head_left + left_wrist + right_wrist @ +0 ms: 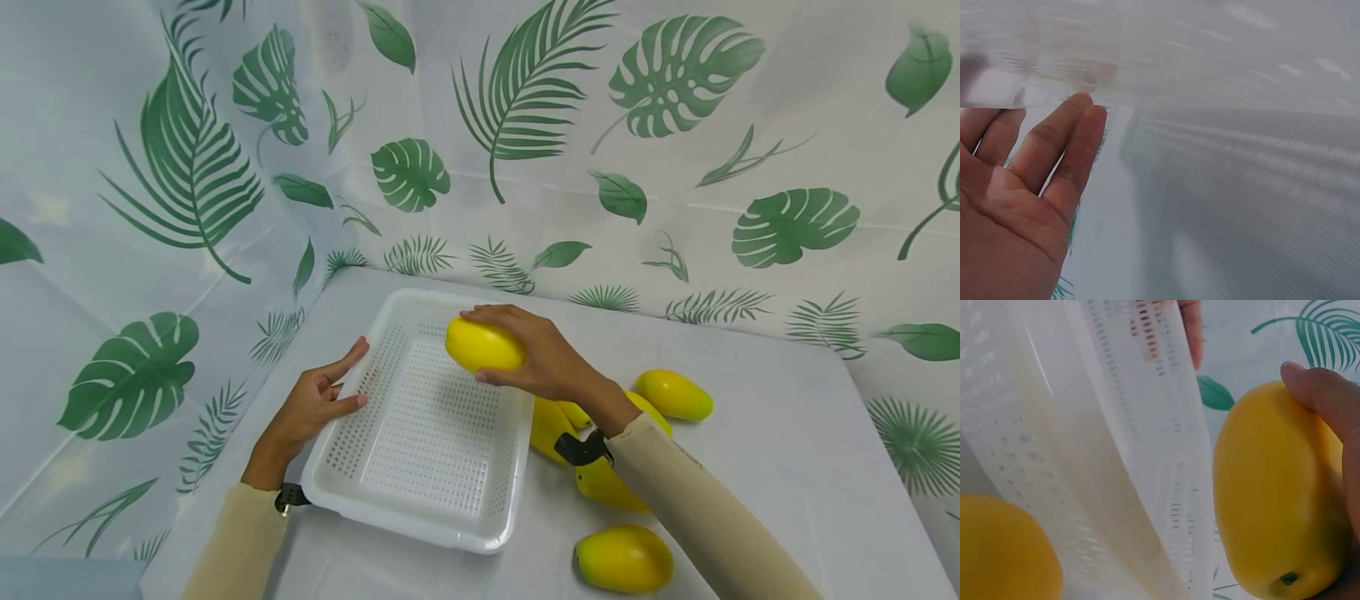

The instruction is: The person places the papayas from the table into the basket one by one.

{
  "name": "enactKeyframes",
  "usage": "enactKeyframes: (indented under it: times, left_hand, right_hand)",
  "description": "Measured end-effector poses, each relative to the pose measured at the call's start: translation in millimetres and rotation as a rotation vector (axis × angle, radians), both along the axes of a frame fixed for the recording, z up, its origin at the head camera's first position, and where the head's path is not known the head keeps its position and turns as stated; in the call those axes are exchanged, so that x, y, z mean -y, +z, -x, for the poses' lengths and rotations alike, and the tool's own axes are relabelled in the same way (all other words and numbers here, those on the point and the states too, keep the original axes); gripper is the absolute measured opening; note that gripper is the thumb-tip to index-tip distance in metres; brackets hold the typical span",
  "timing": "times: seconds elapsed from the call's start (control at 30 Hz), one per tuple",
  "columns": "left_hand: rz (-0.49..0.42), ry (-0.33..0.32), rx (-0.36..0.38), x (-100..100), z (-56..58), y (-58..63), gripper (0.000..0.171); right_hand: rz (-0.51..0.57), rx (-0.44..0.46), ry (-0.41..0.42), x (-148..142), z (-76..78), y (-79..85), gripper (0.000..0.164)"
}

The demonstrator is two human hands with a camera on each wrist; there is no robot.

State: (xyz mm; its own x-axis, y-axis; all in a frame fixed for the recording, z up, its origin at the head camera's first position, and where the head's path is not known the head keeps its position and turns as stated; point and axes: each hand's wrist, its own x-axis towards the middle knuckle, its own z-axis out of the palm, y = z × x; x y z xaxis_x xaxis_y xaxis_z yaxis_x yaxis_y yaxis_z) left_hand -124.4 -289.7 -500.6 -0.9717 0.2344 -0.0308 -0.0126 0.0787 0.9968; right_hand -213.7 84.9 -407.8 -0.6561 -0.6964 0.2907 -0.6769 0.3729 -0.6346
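Observation:
My right hand (536, 350) grips a yellow mango (483, 344) above the far right part of a white perforated plastic basket (427, 425). In the right wrist view, the thumb lies along the held mango (1275, 494), whose stem dimple shows. At the basket's left side, my left hand (311, 404) holds the rim, thumb over it and fingers against the outer wall. Seen from the left wrist, that hand's fingers (1054, 147) are nearly straight beside the basket wall (1210, 69). No mango shows inside the basket.
Right of the basket lie several more mangoes, some partly covered by the right arm. One mango (673, 394) sits farther back and another (625, 559) near the front. A white cloth covers the table (780, 433). Leaf-patterned curtains (540, 208) stand behind and at left.

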Motion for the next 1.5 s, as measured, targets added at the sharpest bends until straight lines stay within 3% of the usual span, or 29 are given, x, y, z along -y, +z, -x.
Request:
enactKeyframes:
  times: [0.33,1.13,1.5]
  left_hand:
    - [0.020,0.014,0.007,-1.7,0.2,0.8,0.088]
    - [0.018,0.014,0.006,-1.2,-1.4,1.6,0.087]
    - [0.017,0.010,-0.001,-0.7,-1.3,0.9,0.086]
  right_hand:
    - [0.012,0.110,0.009,6.4,13.1,-11.9,0.074]
    - [0.010,0.113,0.051,23.5,31.5,-25.6,0.074]
    - [-0.019,0.147,0.018,24.1,41.7,-36.6,0.074]
